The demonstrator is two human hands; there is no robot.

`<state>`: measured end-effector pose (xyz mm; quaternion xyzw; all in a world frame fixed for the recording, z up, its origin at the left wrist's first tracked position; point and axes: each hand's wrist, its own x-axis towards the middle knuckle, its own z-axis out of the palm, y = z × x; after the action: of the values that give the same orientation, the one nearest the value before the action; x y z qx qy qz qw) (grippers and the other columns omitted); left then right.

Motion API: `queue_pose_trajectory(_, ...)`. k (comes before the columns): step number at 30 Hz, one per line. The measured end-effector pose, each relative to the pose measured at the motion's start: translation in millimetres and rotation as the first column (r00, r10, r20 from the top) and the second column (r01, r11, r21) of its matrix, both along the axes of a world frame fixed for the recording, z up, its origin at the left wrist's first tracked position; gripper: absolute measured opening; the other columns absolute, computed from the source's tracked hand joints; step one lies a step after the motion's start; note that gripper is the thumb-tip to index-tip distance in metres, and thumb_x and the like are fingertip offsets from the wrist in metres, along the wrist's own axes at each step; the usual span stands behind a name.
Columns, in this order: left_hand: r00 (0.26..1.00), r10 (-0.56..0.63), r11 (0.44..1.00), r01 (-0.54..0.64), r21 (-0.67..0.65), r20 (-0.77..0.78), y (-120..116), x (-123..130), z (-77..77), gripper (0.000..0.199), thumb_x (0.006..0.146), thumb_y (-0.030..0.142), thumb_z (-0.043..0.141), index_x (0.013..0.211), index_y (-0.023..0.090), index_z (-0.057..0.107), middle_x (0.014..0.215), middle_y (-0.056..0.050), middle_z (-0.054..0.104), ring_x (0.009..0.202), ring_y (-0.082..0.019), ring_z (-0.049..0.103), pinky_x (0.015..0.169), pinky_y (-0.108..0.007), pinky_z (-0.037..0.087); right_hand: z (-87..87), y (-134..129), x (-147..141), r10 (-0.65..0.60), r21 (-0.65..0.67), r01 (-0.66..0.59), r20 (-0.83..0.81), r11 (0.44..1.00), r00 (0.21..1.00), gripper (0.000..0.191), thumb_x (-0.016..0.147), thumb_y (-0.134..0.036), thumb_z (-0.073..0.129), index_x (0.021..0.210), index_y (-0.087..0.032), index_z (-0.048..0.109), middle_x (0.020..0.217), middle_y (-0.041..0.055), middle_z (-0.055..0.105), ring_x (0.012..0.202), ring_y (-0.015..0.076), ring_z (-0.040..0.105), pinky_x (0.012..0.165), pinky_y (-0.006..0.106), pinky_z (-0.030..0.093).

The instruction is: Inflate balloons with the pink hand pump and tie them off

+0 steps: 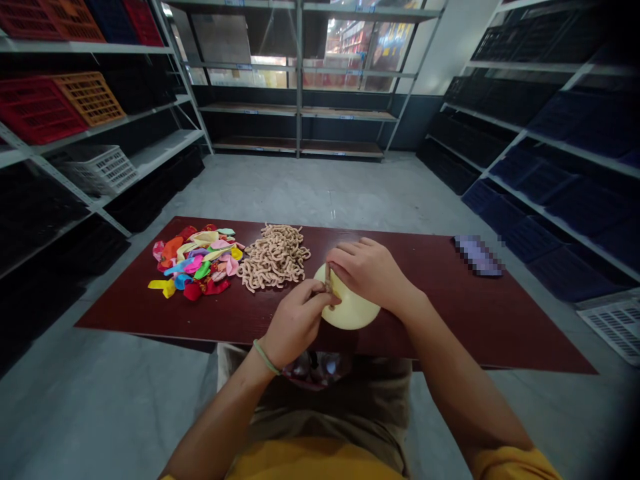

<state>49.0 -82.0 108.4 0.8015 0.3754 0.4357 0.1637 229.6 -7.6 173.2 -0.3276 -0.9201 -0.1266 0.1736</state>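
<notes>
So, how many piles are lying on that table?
2: colourful limp balloons on the table's left side, and beige curled pieces beside them, toward the left hand. No third shows, though some tabletop is hidden.

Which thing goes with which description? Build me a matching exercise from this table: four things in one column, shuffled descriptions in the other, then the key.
Things
1. Inflated balloon
2. Limp balloons
3. Worm-shaped pieces
4. Wristband

Descriptions
A. Green, worn at the wrist of the left hand
B. Many colours, heaped toward the left end of the table
C. Pale yellow, touched by both the left hand and the right hand
D. Beige, piled just right of the multicoloured heap

Pairs: 1-C, 2-B, 3-D, 4-A
</notes>
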Motion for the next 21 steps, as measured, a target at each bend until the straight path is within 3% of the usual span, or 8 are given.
queue_pose_trajectory(4,0.991,0.069,0.996,-0.062,-0.061,0.114,3,-3,-1.9,0.028,0.091,0.004,0.044,0.098,0.021,0.065,0.096,-0.006,0.059,0.094,-0.018,0.058,0.083,-0.030,0.048,-0.4,-4,7,-0.009,-0.066,0.004,-0.073,0.998,0.997,0.021,0.097,-0.023,0.047,0.085,-0.019,0.064,0.080,0.0040,0.063,0.075,0.0173,0.053,0.068,0.031,0.033)
queue_pose_trajectory(9,0.977,0.111,0.990,-0.093,-0.104,0.184,8,-8,-4.2,0.028,0.091,0.006,0.047,0.105,0.021,0.066,0.097,-0.007,0.061,0.093,-0.017,0.059,0.082,-0.030,0.048,-4.4,-6,12,0.017,-0.197,-0.064,-0.235,0.978,0.972,0.018,0.097,-0.022,0.046,0.094,-0.019,0.064,0.091,0.0056,0.065,0.084,0.0191,0.055,0.074,0.031,0.041)
queue_pose_trajectory(14,0.922,0.197,0.970,-0.134,-0.203,0.334,18,-7,-18.1,0.021,0.091,0.014,0.052,0.093,0.021,0.072,0.095,-0.006,0.065,0.091,-0.017,0.061,0.079,-0.028,0.048,-7.9,-6,12,-0.009,-0.200,-0.073,-0.378,0.977,0.926,0.018,0.095,-0.019,0.050,0.106,-0.021,0.063,0.103,0.0069,0.066,0.097,0.0224,0.056,0.084,0.038,0.046)
queue_pose_trajectory(17,0.751,0.353,0.914,-0.147,-0.379,0.559,33,-8,-31.2,0.015,0.089,0.021,0.057,0.091,0.019,0.072,0.086,-0.004,0.067,0.080,-0.015,0.062,0.075,-0.028,0.050,-15.0,-13,19,-0.100,-0.111,0.039,-0.619,0.993,0.779,0.023,0.094,-0.021,0.053,0.115,-0.025,0.062,0.114,0.0071,0.063,0.109,0.0243,0.056,0.096,0.045,0.045)
queue_pose_trajectory(21,0.343,0.532,0.822,0.007,-0.569,0.774,60,-11,-42.5,0.019,0.077,0.030,0.074,0.092,0.018,0.072,0.088,-0.002,0.070,0.074,-0.011,0.063,0.078,-0.028,0.053,-51.3,-24,31,-0.233,-0.119,0.264,-0.856,0.957,0.461,0.014,0.094,-0.024,0.053,0.103,-0.024,0.064,0.100,0.0062,0.063,0.098,0.0243,0.058,0.089,0.045,0.047)
